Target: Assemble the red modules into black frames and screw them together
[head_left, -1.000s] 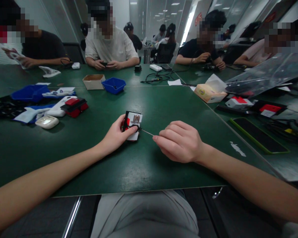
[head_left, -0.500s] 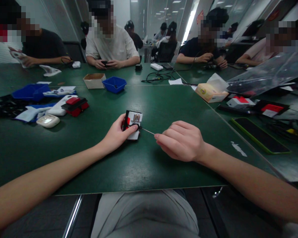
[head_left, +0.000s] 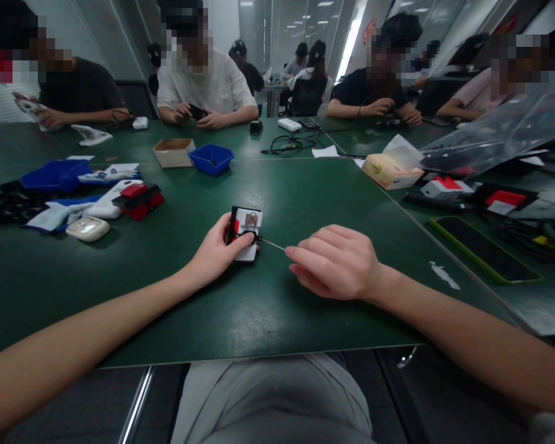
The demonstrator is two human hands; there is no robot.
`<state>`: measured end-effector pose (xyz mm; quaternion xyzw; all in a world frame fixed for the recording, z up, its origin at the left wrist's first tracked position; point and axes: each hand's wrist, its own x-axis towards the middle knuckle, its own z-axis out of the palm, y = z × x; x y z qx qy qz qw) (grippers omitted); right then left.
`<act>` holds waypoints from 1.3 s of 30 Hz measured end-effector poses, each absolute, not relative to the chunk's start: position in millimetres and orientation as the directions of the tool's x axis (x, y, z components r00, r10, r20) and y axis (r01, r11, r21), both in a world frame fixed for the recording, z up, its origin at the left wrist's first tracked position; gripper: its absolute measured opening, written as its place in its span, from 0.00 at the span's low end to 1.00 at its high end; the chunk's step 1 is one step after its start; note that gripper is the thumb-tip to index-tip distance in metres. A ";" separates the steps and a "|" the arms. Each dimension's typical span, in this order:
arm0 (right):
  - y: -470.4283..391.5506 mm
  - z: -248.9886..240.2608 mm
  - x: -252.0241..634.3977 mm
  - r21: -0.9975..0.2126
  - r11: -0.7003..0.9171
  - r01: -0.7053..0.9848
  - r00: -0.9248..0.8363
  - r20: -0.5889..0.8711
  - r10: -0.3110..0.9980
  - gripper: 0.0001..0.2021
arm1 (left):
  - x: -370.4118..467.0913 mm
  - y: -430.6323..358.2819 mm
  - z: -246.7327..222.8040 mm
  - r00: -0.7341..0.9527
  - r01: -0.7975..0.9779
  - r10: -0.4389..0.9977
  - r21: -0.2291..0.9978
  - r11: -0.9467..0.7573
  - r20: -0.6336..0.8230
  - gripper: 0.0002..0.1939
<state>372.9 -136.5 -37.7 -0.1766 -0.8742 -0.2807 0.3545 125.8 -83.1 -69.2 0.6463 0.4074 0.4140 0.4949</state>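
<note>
My left hand [head_left: 215, 250] is closed around a small black, white and red block [head_left: 254, 217] just above the front part of the table. A shiny metal piece sits on the block's white face, and my thumb presses a small black part below it. My right hand [head_left: 335, 262] is curled to the right of the block. From its fingertips a thin metal shaft [head_left: 272, 244], which looks like a screwdriver's, runs to the black part under my left thumb. The handle is hidden inside my right hand, and the exact contact at the tip is too small to make out.
On the green table [head_left: 203, 320], a blue bin [head_left: 211, 159] and a cardboard box [head_left: 173, 153] stand ahead. To the left lie a white case [head_left: 87, 229] and red-black blocks [head_left: 139, 201]. A tissue pack [head_left: 393, 169] and green-edged phone [head_left: 483, 250] lie right. Several people sit opposite.
My view has shifted slightly, so most things appear a little further left. Both hands keep their grip, with the shaft at the block. A person opposite has raised a dark object.
</note>
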 end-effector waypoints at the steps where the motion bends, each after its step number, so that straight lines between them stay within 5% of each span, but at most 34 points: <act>1: -136.6 -37.8 372.8 0.366 0.783 0.503 -0.690 0.715 0.109 0.08 | 125.7 -82.9 -69.6 0.325 0.116 0.936 0.977 -0.180 0.134 0.27; 39: -137.4 -40.5 372.3 0.282 0.805 0.522 -0.649 0.744 0.160 0.11 | 123.7 -81.2 -72.5 0.337 0.192 0.922 0.945 -0.264 0.190 0.27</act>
